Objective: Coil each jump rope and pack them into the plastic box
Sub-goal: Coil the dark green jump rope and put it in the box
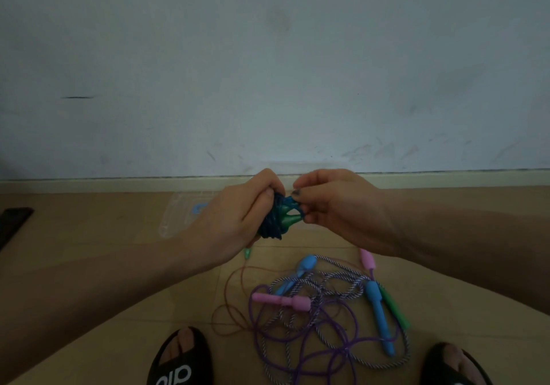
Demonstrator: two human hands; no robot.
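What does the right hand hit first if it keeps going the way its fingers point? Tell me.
The right hand points left, fingertips pinching a dark loop of the coiled rope. Straight on, it would press into that bundle and its green handles almost at once, then the left hand gripping it. Depth looks matched.

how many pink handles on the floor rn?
2. One pink handle lies flat at the left of the rope tangle; the other pink handle lies at the tangle's far right, just below the right forearm. More could be hidden under the arms.
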